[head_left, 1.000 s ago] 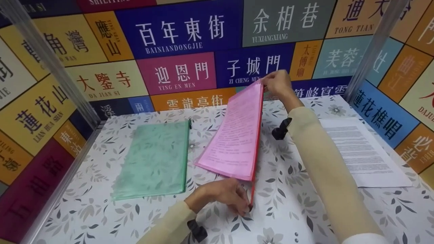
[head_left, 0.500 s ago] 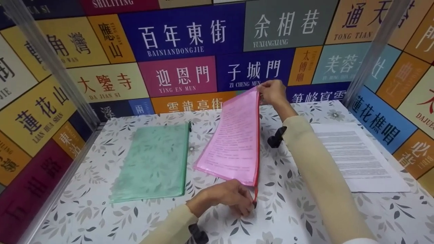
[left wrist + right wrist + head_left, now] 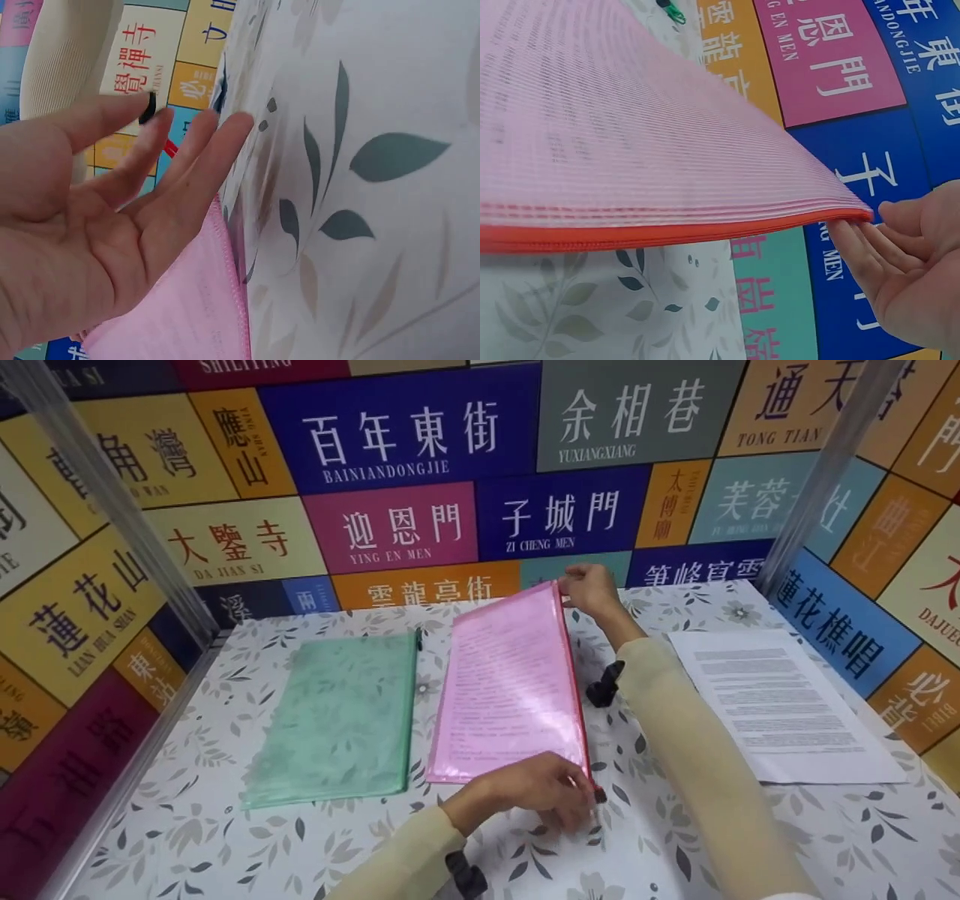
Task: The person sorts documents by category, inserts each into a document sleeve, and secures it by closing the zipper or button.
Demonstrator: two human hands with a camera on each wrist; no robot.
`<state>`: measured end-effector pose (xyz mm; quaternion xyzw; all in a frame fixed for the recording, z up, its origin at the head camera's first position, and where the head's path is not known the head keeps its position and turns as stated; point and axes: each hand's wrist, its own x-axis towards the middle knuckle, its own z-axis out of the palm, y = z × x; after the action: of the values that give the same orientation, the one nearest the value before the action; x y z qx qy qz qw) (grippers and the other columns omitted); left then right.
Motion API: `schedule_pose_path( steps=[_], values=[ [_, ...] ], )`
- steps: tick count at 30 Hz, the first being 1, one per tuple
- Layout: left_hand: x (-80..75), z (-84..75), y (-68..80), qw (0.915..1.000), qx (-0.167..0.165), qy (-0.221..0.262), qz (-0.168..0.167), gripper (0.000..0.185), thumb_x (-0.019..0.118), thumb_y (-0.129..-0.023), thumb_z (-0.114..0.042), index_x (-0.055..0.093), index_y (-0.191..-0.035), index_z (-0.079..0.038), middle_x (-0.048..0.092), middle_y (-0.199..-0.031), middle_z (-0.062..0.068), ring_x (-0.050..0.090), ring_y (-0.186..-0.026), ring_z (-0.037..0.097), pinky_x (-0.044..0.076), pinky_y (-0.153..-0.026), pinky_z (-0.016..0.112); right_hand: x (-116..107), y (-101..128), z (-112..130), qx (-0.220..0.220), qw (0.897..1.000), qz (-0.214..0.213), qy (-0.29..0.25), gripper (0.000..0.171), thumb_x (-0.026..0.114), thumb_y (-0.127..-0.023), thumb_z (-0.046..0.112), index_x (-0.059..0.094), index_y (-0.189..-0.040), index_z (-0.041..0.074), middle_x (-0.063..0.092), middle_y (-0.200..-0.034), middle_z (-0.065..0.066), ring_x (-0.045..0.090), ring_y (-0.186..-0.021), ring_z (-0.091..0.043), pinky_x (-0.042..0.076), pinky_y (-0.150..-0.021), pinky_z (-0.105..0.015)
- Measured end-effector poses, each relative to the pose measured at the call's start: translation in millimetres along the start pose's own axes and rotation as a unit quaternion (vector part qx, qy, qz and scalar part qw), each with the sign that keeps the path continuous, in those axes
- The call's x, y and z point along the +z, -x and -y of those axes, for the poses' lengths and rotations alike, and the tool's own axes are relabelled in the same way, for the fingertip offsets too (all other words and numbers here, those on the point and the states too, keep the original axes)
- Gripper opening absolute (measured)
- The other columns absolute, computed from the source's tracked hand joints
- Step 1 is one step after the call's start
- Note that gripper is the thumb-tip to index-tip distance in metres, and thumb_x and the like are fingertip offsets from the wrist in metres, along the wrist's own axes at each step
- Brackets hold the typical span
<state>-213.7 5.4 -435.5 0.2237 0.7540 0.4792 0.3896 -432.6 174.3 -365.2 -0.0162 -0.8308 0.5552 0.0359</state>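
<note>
A pink translucent zip folder [image 3: 510, 690] with printed sheets inside has a red zipper [image 3: 574, 682] along its right edge. My right hand [image 3: 592, 591] pinches its top right corner between thumb and fingers. In the right wrist view that corner of the folder [image 3: 645, 142] is raised above the table. My left hand [image 3: 540, 787] is at the bottom right corner, blurred at the fingertips. There the zipper ends in a small black tab [image 3: 600, 794]. In the left wrist view the tab [image 3: 148, 109] sits between thumb and index fingertips, the other fingers extended.
A green zip folder [image 3: 337, 716] lies flat to the left. White printed paper [image 3: 791, 705] lies on the right, beyond my right forearm. The leaf-patterned table [image 3: 187, 840] meets a wall of coloured name panels [image 3: 405, 427], with clear posts at both sides.
The pink folder has been lowered and turned flatter, its bottom right corner shifting right. My right hand has come down with the top corner, and my left hand has moved slightly right.
</note>
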Motion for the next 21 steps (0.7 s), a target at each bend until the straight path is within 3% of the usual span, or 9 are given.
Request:
schedule_pose_path(
  steps=[5, 11, 17, 21],
  values=[
    [-5.9, 5.7, 1.0, 0.9982, -0.005, 0.023, -0.056, 0.016, 0.06, -0.098, -0.013, 0.07, -0.105, -0.003, 0.076, -0.094, 0.02, 0.075, -0.079, 0.031, 0.061, -0.069, 0.038, -2.4, 5.0, -7.7, 0.016, 0.999, 0.037, -0.023, 0.042, 0.047, -0.103, 0.01, 0.049, -0.144, -0.001, 0.055, -0.145, -0.023, 0.056, -0.131, -0.034, 0.049, -0.106, -0.042],
    [-16.7, 16.0, 8.1, 0.9907, -0.016, 0.039, -0.13, 0.019, 0.061, -0.098, -0.016, 0.07, -0.107, -0.003, 0.076, -0.097, 0.02, 0.075, -0.088, 0.037, 0.06, -0.074, 0.041, -6.9, 20.5, -19.2, 0.003, 0.998, 0.058, -0.023, 0.038, 0.049, -0.105, 0.016, 0.056, -0.139, 0.0, 0.059, -0.14, -0.02, 0.059, -0.128, -0.031, 0.051, -0.103, -0.04],
    [-33.4, 26.4, 21.1, 0.9832, -0.002, 0.079, -0.164, 0.026, 0.058, -0.099, -0.015, 0.066, -0.116, 0.003, 0.074, -0.102, 0.02, 0.074, -0.086, 0.032, 0.061, -0.074, 0.042, -17.2, 43.4, -35.3, -0.016, 0.997, 0.063, -0.029, 0.035, 0.049, -0.105, 0.017, 0.06, -0.133, -0.001, 0.062, -0.136, -0.02, 0.061, -0.125, -0.031, 0.052, -0.103, -0.04],
    [-44.8, 30.5, 29.7, 0.9731, 0.008, 0.114, -0.2, 0.029, 0.055, -0.099, -0.012, 0.062, -0.121, 0.006, 0.071, -0.108, 0.023, 0.074, -0.085, 0.029, 0.061, -0.073, 0.042, -26.2, 62.9, -37.7, -0.056, 0.997, 0.048, 0.017, 0.03, 0.05, -0.105, 0.017, 0.065, -0.126, 0.001, 0.065, -0.13, -0.019, 0.062, -0.12, -0.031, 0.052, -0.102, -0.044]
  ],
)
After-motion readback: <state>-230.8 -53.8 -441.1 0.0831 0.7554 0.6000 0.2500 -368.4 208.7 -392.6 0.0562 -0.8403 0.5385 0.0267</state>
